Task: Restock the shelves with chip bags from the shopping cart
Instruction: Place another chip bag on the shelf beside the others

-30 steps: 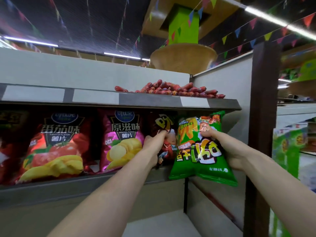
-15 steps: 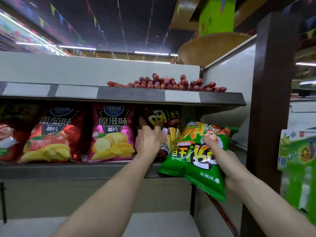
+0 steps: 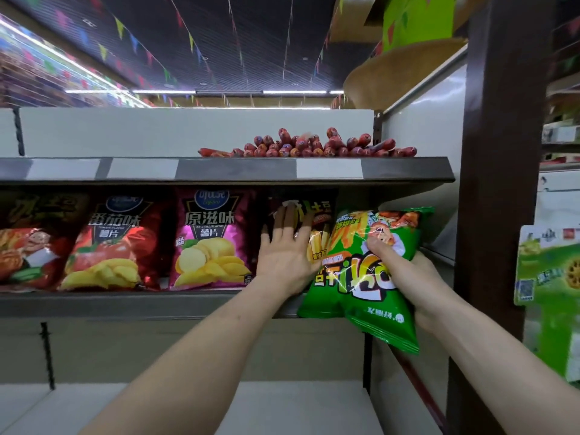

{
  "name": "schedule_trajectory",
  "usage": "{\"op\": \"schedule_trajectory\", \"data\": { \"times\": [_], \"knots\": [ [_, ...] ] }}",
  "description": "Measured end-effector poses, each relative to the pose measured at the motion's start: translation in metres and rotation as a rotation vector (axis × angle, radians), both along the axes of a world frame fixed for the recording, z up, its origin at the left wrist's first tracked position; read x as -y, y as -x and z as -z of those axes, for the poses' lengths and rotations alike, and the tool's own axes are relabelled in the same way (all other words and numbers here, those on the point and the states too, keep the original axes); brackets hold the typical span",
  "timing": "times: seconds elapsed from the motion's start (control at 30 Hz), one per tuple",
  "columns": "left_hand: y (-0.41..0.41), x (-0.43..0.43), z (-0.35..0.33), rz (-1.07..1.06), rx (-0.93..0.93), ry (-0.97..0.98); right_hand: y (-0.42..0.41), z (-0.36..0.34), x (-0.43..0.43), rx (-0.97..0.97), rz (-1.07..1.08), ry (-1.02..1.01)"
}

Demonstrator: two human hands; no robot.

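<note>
One flat left hand (image 3: pixel 284 259), fingers straight, is pressing the dark chip bag (image 3: pixel 318 215) on the shelf (image 3: pixel 125 304); the right hand (image 3: pixel 405 271) is gripping the green chip bag (image 3: pixel 357 296) just right of it.

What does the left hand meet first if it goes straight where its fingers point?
The dark fries bag: the left hand lies flat with fingers pointing up and forward, seemingly touching that bag's front. Depth is unclear.

A bright green chip bag (image 3: pixel 376 309) with white-and-orange lettering stands out beside a dark brown bag (image 3: pixel 317 211), a magenta bag (image 3: pixel 213 240) printed with yellow crisps and a red tomato-flavour bag (image 3: pixel 110 246). Red sausages (image 3: pixel 314 147) top the grey shelf (image 3: pixel 238 169), its edge striped with white labels.
</note>
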State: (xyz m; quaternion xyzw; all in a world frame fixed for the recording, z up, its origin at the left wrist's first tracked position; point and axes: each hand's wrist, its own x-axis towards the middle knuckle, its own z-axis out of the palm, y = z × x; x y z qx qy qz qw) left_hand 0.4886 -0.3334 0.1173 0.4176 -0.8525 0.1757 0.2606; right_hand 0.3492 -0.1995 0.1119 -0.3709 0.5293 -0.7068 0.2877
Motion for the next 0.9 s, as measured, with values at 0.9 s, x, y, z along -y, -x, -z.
{"op": "schedule_trajectory", "data": {
  "times": [0.9],
  "knots": [
    [-0.012, -0.011, 0.025, 0.142, -0.225, 0.16, 0.004, -0.003, -0.006, -0.066, -0.029, 0.011]
  ]
}}
